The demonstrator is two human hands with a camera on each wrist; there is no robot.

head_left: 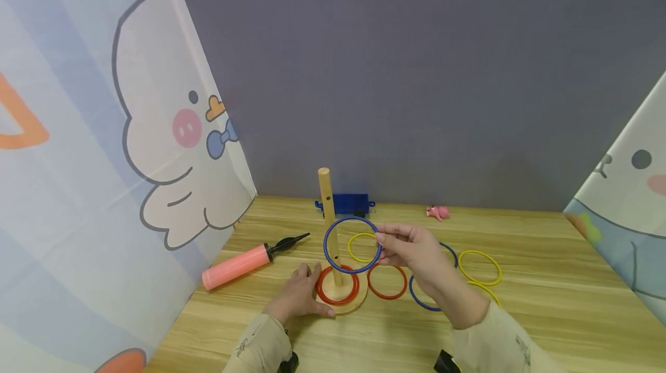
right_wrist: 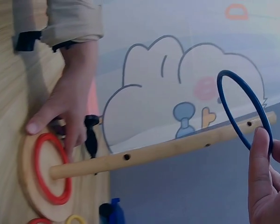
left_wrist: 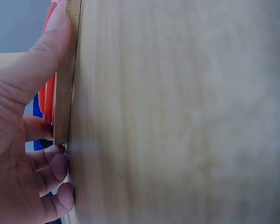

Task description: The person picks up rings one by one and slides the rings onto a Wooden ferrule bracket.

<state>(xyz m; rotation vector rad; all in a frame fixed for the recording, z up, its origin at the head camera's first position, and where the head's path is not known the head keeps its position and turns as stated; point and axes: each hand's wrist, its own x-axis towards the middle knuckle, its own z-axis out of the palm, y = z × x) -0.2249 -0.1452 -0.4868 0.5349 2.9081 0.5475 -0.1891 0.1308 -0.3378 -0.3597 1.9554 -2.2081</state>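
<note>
My right hand (head_left: 411, 248) pinches a blue ring (head_left: 326, 246) by its right edge, thumb against fingers. Held up off the table, the ring overlaps the wooden post (head_left: 325, 188) in the head view. In the right wrist view it overlaps the post near its top end. The post stands upright on a round wooden base (head_left: 359, 302). Red rings (head_left: 338, 302) lie on that base around the post's foot. My left hand (head_left: 298, 295) holds the base's left edge, its thumb along the near rim (left_wrist: 65, 107) and its fingers on the far side.
Right of the base lie a red ring (head_left: 387, 298), a yellow ring (head_left: 359, 235), more blue (head_left: 426, 307) and yellow rings (head_left: 480, 251). A pink pump (head_left: 236, 266) with a black nozzle lies left. Toward the back wall sit a blue object (head_left: 351, 204) and a small pink figure (head_left: 438, 212).
</note>
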